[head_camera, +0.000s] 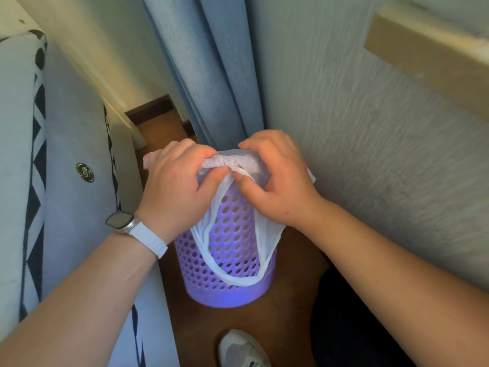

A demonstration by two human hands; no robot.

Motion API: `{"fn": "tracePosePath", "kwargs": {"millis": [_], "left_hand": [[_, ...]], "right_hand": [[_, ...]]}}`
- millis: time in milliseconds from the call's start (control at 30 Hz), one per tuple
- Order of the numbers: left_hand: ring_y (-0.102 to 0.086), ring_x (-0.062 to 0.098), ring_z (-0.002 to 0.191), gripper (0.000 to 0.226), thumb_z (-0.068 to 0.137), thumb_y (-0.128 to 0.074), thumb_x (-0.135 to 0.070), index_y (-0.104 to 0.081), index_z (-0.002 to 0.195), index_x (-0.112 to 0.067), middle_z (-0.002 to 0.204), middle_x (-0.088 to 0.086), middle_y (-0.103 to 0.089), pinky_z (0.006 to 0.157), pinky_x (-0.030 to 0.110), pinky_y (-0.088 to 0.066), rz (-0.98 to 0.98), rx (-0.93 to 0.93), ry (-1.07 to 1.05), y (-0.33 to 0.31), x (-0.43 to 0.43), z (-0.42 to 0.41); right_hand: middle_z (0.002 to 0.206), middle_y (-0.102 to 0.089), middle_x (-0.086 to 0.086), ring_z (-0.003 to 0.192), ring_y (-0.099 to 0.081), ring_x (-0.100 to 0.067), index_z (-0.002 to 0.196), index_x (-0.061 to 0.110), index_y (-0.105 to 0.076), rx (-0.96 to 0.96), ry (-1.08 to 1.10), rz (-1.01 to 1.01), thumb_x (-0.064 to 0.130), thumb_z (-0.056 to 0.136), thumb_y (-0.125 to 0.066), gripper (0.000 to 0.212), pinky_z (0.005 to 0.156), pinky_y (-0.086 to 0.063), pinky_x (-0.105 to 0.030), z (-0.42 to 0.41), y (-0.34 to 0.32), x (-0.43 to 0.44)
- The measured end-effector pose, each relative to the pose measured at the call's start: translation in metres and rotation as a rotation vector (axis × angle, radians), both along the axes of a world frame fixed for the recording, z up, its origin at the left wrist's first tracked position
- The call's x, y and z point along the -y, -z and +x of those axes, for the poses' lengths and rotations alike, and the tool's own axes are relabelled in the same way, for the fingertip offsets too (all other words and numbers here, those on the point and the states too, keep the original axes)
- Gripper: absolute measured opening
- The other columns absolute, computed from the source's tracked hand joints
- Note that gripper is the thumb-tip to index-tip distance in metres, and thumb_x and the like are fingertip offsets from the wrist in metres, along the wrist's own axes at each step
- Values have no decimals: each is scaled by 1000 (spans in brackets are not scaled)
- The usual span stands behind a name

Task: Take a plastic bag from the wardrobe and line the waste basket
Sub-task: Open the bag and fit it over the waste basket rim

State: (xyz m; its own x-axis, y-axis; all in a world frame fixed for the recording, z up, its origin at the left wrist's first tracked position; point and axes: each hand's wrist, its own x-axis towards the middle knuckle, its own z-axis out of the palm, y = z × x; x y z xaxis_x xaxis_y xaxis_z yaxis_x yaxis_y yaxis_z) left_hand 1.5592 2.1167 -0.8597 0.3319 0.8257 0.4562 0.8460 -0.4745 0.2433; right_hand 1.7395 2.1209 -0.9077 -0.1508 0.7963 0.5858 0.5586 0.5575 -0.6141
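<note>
Gripping the same bunched edge from either side, the left hand and the right hand meet over the mouth of a lilac perforated plastic waste basket, fingers curled tight on a thin translucent white plastic bag; the two hands sit close together, their thumbs nearly touching at the gathered middle of the film. That bag is stretched across the top of the basket, and its two white handle loops hang down the near outside wall, reaching almost to the solid band at the basket's foot. A corner of the bag sticks out past the back of the left hand, and another past the right wrist. The basket stands upright on a brown wooden floor, in a narrow gap between a grey upholstered seat with black and white triangle trim on the left and a pale textured wall on the right. Blue pleated curtain fabric hangs just behind the basket. A white-strapped smartwatch sits on the left wrist. At the lower edge a grey and white sneaker rests on the floor near the basket's base
</note>
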Motion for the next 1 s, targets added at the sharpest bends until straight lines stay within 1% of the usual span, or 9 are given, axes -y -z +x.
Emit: {"fn": "tracePosePath", "kwargs": {"millis": [200,367,433,533,600,667,767,833,1000], "left_hand": [[-48,20,72,28,88,-49,-33,-60,79,-9,74,4,-55,68,32,-28,28,16,-43,1,-3,-4],[-47,19,69,25,88,-53,-31,-57,75,-10,72,0,-50,63,40,-37,14,86,-19,2,-3,-2],[-45,18,69,27,88,-56,-31,-56,74,-9,71,-2,-47,64,41,-38,31,111,2,2,-1,1],[-48,18,75,34,88,-55,-42,-62,83,-10,78,-6,-48,74,41,-39,77,87,18,0,2,2],[-54,21,87,36,89,-53,-48,-67,97,-15,88,-4,-59,85,43,-36,116,7,17,-1,5,2],[-58,22,93,36,93,-52,-46,-67,107,-17,94,-2,-66,89,43,-36,130,-27,25,-1,7,5],[-58,23,84,30,96,-49,-39,-67,104,-16,88,1,-65,79,38,-35,100,-35,50,1,7,6],[-57,24,79,29,96,-48,-37,-67,99,-15,84,1,-63,75,36,-32,78,-51,52,3,3,2],[-52,22,77,30,95,-45,-36,-65,93,-14,81,1,-60,74,33,-28,29,-57,-1,7,-3,-6]], "right_hand": [[109,-62,-13,104,-58,-31,111,2,-66,-51,-45,6,34,85,-60,42,93,-43,-53,2,1,-2],[100,-64,-12,94,-60,-32,96,1,-68,-112,19,29,18,85,-63,21,85,-46,-53,2,5,-4],[94,-64,-13,88,-60,-33,89,1,-66,-120,48,51,20,85,-59,21,80,-46,-53,1,5,-3],[89,-63,-10,82,-59,-33,85,3,-65,-100,109,87,23,86,-55,22,76,-45,-51,-1,2,-1],[87,-63,-9,81,-58,-32,84,5,-64,-79,137,110,24,86,-55,21,75,-44,-48,-2,0,0],[86,-63,-9,80,-58,-32,84,5,-65,-52,159,134,25,86,-55,23,75,-42,-45,-5,-1,2],[86,-63,-7,81,-57,-29,86,6,-66,-23,155,125,25,85,-58,21,77,-38,-40,-11,-3,4],[90,-63,-5,85,-58,-28,91,8,-67,-32,105,84,25,85,-62,19,81,-41,-44,-11,-3,5],[109,-64,-6,107,-59,-26,110,9,-66,-25,27,-7,33,82,-62,37,108,-34,-52,2,-1,2]]}}
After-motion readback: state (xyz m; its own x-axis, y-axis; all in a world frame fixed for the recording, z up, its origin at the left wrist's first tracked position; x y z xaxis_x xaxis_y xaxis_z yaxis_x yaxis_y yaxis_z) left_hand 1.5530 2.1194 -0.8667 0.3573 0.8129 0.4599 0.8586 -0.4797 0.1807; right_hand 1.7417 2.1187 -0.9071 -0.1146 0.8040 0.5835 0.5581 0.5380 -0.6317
